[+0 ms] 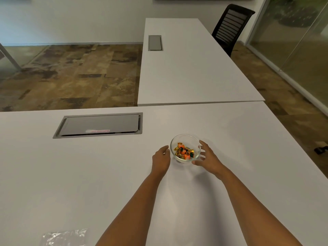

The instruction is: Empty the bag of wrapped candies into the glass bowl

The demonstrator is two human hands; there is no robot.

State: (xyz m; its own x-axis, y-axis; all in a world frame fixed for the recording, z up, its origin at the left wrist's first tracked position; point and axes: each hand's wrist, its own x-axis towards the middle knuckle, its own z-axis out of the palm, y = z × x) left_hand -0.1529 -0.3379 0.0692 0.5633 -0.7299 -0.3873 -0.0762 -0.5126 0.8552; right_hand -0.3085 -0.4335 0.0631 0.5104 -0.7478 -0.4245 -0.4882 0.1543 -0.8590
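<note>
A clear glass bowl (191, 140) stands on the white table (71, 174), with several orange, gold and green wrapped candies (184, 151) inside it. My left hand (160, 159) sits just left of the bowl, fingers curled toward its wall, with a small gap between them. My right hand (206, 156) is spread open around the bowl's right side, fingertips at or very near the glass. Neither hand holds anything. The clear plastic bag (64, 237) lies flat and looks empty at the near left edge of the table.
A grey cable hatch (99, 125) is set into the table behind and left of the bowl. A second white table (191, 68) with its own hatch adjoins at the back, with a black chair (230, 27) beside it. A glass partition stands at right.
</note>
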